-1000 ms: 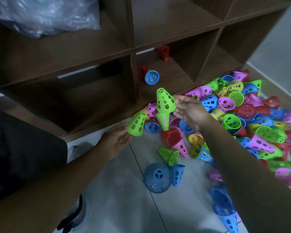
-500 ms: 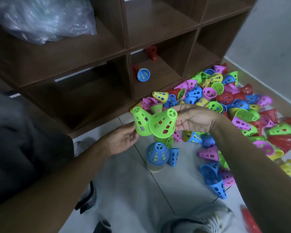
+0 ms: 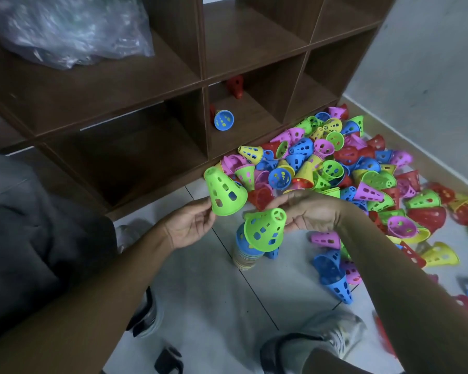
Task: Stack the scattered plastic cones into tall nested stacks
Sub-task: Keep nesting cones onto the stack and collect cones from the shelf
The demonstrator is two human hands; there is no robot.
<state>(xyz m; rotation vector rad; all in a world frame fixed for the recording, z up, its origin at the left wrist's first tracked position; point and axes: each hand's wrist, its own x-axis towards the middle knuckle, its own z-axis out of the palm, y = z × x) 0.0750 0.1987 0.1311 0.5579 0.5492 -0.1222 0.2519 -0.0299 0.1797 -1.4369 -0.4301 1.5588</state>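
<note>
Each grip holds one perforated green plastic cone: the left hand (image 3: 191, 228) pinches the left green cone (image 3: 224, 191) at its rim, the right hand (image 3: 312, 211) the right green cone (image 3: 265, 229), just above a nested stack (image 3: 246, 255) on the grey tiled floor (image 3: 200, 279). Scattered coloured cones (image 3: 349, 168) lie far right beside the brown wooden shelf (image 3: 135, 85).

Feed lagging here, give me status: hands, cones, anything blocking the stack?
Left hand holds one green cone. Right hand holds second green cone just above blue-topped stack. Nothing blocking; loose pile sits right.
</note>
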